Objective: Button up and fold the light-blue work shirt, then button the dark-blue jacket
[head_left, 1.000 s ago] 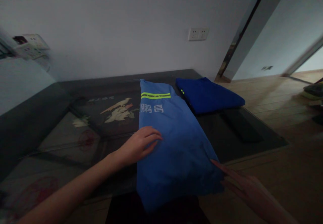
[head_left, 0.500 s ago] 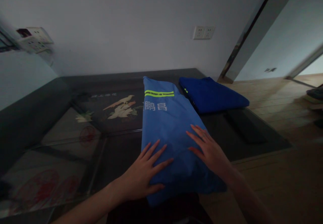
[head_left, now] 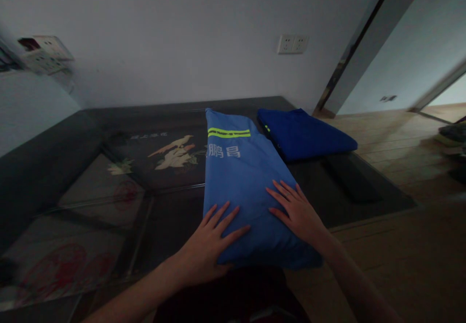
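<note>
A light blue folded garment [head_left: 236, 187] with a yellow-green reflective stripe [head_left: 228, 133] and white printed characters lies lengthwise on the dark glossy table [head_left: 174, 221]. My left hand [head_left: 214, 243] rests on its near left part, fingers spread, the thumb low by the near edge. On the near right part lies my right hand [head_left: 294, 211], its fingers stretched out flat and a ring on one of them. Neither hand grips the cloth. Behind and to the right sits a darker blue folded garment [head_left: 306, 136], untouched.
Right of the garments, a dark flat object [head_left: 351, 180] lies on the table. A wall with a double socket [head_left: 292, 44] stands behind. Another socket block [head_left: 47, 54] is at the far left. Wooden floor [head_left: 393, 153] extends to the right.
The garment's near edge, which hung lower before, now sits higher and tucked toward the table's edge. My left thumb has slid down over that edge; my right hand has barely moved.
</note>
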Demonstrator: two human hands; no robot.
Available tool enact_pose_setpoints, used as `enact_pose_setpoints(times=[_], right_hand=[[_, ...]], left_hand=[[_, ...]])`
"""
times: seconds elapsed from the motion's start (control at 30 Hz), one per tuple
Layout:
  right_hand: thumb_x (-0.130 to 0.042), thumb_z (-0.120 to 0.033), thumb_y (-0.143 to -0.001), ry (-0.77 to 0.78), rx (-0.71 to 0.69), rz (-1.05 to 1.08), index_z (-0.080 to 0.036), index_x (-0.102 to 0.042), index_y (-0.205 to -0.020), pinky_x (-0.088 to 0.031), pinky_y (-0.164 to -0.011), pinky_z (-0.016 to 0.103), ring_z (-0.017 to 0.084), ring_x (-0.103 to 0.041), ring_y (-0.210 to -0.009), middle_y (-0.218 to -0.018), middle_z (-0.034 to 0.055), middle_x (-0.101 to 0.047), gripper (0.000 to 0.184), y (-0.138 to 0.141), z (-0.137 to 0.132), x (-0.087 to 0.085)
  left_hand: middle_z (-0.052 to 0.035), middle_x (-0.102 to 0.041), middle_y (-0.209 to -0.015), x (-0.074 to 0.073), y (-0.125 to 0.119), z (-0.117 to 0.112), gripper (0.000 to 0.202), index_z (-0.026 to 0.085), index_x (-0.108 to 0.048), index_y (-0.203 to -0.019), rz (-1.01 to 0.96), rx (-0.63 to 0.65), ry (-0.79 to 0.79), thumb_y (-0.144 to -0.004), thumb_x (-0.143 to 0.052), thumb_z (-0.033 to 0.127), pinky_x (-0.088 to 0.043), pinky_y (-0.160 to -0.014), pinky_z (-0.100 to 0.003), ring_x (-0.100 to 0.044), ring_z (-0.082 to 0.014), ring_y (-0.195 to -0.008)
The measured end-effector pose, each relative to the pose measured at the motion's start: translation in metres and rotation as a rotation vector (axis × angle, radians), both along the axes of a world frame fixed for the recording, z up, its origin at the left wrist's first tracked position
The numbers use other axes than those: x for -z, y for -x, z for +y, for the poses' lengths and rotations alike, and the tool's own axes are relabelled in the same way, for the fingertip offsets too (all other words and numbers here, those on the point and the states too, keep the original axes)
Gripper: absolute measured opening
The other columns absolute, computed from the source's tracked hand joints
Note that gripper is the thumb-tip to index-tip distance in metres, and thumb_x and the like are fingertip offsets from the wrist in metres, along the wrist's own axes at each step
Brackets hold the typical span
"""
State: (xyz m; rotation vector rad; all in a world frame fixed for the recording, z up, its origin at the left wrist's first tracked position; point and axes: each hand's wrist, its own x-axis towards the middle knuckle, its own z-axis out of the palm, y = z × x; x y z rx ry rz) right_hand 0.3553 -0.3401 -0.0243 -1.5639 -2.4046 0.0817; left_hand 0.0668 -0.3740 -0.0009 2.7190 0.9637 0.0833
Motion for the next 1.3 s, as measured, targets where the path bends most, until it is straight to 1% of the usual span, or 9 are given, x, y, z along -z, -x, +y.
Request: enact_pose_setpoints(times=[0.13,0.3,0.47,0.63,0.73,0.8,0.9,1.03,1.3], right_hand=[[-0.04,-0.053,-0.092,0.006,0.001,0.067,-0.028,-0.047,-0.135,-0.021,-0.112,0.056,0.026,-0.033,-0.136,-0.144,0.0074,-0.043,0.051,-0.003,0.001,0.0],[-0.041,-0.045,-0.093,-0.066,0.046,0.237,-0.024,-0.057,-0.125,-0.027,-0.111,0.053,0.025,-0.041,-0.131,-0.134,0.0077,-0.054,0.041,-0.01,-0.003,-0.005],[-0.04,-0.043,-0.094,-0.097,0.03,0.257,-0.026,-0.056,-0.126,-0.036,-0.108,0.048,0.025,-0.043,-0.129,-0.134,0.0068,-0.053,0.04,-0.006,0.009,-0.022],[-0.038,-0.048,-0.093,-0.081,-0.06,0.108,-0.016,-0.045,-0.137,-0.029,-0.112,0.044,0.026,-0.032,-0.136,-0.145,0.0123,-0.039,0.055,0.022,0.077,-0.036],[-0.037,-0.048,-0.093,-0.074,-0.043,0.028,-0.012,-0.04,-0.14,-0.025,-0.113,0.046,0.028,-0.026,-0.139,-0.148,0.0153,-0.034,0.06,0.039,0.131,-0.031],[-0.036,-0.048,-0.093,-0.072,0.035,-0.024,-0.005,-0.039,-0.14,-0.022,-0.113,0.047,0.031,-0.023,-0.14,-0.149,0.0197,-0.031,0.063,0.042,0.159,-0.022],[-0.035,-0.048,-0.094,-0.057,0.111,-0.068,-0.002,-0.039,-0.139,-0.021,-0.113,0.047,0.032,-0.021,-0.14,-0.148,0.0223,-0.03,0.065,0.035,0.184,-0.004],[-0.03,-0.05,-0.095,-0.061,0.093,-0.043,-0.008,-0.039,-0.14,-0.022,-0.112,0.046,0.028,-0.022,-0.14,-0.149,0.0181,-0.03,0.062,0.022,0.191,0.014],[-0.031,-0.049,-0.095,-0.069,0.097,-0.046,-0.008,-0.041,-0.139,-0.02,-0.113,0.044,0.028,-0.022,-0.14,-0.149,0.0174,-0.03,0.061,0.021,0.19,0.016]], left_hand=[[-0.0084,-0.014,-0.156,-0.016,0.008,0.004,0.084,0.034,-0.026,-0.145,-0.133,-0.026,0.091,-0.074,-0.067,0.05,-0.026,-0.109,-0.059,-0.015,-0.0352,-0.141],[-0.0043,-0.033,-0.149,-0.02,0.032,0.015,0.042,0.031,-0.043,-0.135,-0.328,-0.286,0.019,-0.093,-0.044,0.031,-0.037,-0.109,-0.043,-0.034,-0.0224,-0.136],[-0.0056,-0.037,-0.147,-0.012,0.044,0.055,0.041,0.027,-0.045,-0.133,-0.236,-0.261,-0.076,-0.092,-0.046,0.033,-0.027,-0.113,-0.05,-0.028,-0.0238,-0.138],[-0.0091,-0.034,-0.149,-0.002,0.03,0.14,0.048,0.022,-0.041,-0.138,-0.147,-0.25,-0.186,-0.094,-0.041,0.041,-0.016,-0.114,-0.053,-0.021,-0.0262,-0.141],[-0.0114,-0.035,-0.149,0.006,0.018,0.185,0.05,0.018,-0.043,-0.137,-0.113,-0.299,-0.204,-0.094,-0.038,0.044,-0.016,-0.114,-0.051,-0.021,-0.0271,-0.141],[-0.0129,-0.035,-0.148,0.012,0.013,0.201,0.051,0.017,-0.044,-0.137,-0.095,-0.319,-0.201,-0.094,-0.036,0.045,-0.018,-0.114,-0.048,-0.021,-0.0268,-0.141],[-0.0127,-0.032,-0.15,0.019,0.009,0.207,0.053,0.019,-0.04,-0.14,-0.062,-0.324,-0.207,-0.094,-0.035,0.046,-0.019,-0.114,-0.048,-0.02,-0.0267,-0.141],[-0.0092,-0.026,-0.152,0.026,0.01,0.204,0.053,0.026,-0.035,-0.143,-0.026,-0.318,-0.229,-0.094,-0.036,0.047,-0.018,-0.113,-0.05,-0.019,-0.0278,-0.141],[-0.01,-0.029,-0.151,0.023,0.008,0.199,0.052,0.027,-0.036,-0.142,-0.011,-0.343,-0.227,-0.094,-0.034,0.048,-0.018,-0.112,-0.052,-0.023,-0.0288,-0.14]])
